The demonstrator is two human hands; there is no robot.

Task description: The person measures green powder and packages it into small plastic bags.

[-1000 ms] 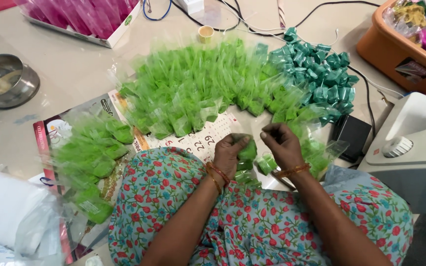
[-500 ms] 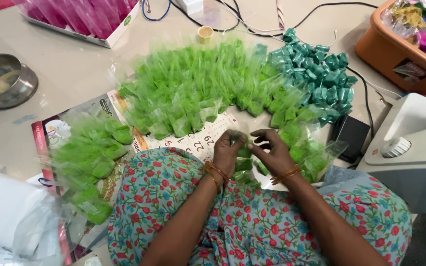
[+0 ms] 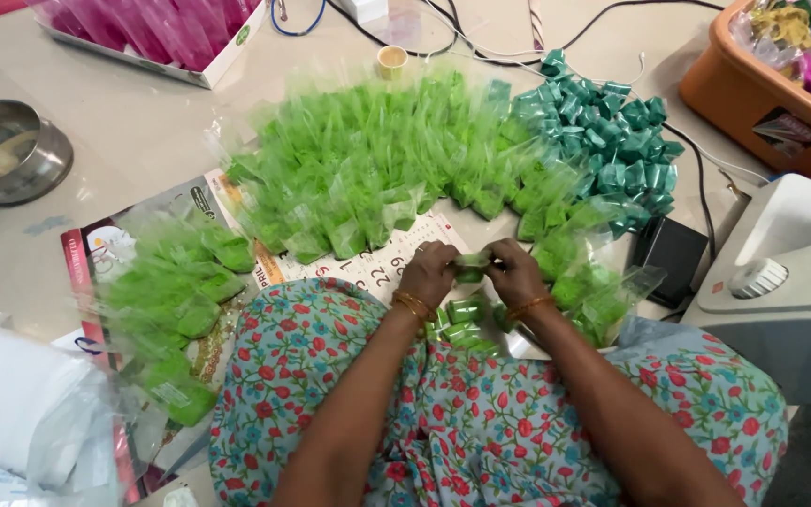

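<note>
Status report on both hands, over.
Left hand and right hand pinch one small green ribbon piece. Heap of clear packets of green filling just beyond. Nothing between.

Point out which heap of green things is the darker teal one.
The teal bow heap at upper right, beside the orange tub; the other heaps are light green packets.

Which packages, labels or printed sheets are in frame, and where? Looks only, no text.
White cardboard box of pink packets: top left, rectangular, small green round mark.
Dark rectangular label: on the orange plastic tub's side, top right.
Printed calendar sheet: under the green packets, white with a grid.
Small green clear packet: between left hand and right hand.
</note>
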